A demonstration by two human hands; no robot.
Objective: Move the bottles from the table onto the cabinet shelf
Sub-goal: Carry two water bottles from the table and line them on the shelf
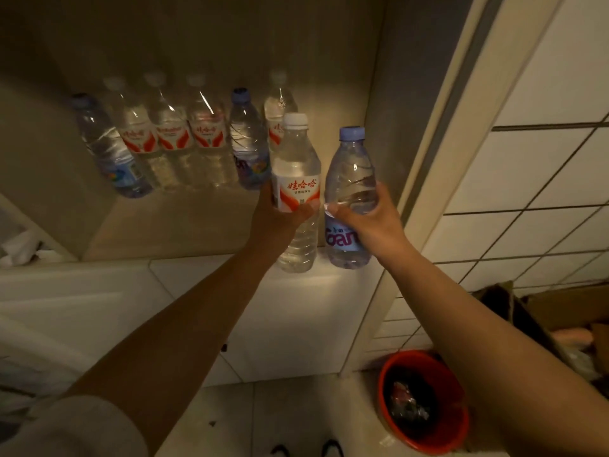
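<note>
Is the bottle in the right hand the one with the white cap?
No, the right hand grips the blue-capped bottle; the white-capped bottle is in the left hand.

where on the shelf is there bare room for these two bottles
Bare shelf floor lies in front of the back row of bottles, left of both hands. Between that row and the right cabinet wall it is tight.

Red bucket (425,400) on the tiled floor (280,413), cardboard box (560,311) just beside it.
</note>
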